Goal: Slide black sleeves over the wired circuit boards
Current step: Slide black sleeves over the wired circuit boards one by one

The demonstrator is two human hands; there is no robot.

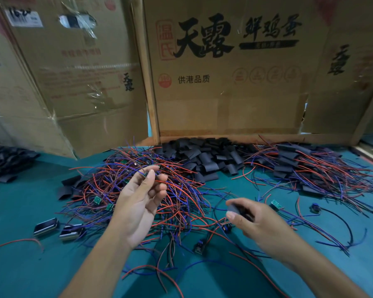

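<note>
Teal surface [19, 211] is seen covered at centre frame by a tangle of red and blue wires [181, 190]. A small circuit board [145, 174] is pinched at the fingertips of the left hand [138, 203], its grip closed. A black sleeve [233, 208] is gripped by the right hand [252, 222]. Loose sleeves [202, 155] are piled at upper centre, below cardboard boxes [224, 82].

left grip [141, 203] palm-up pinching, right grip [252, 222] pinching
</note>
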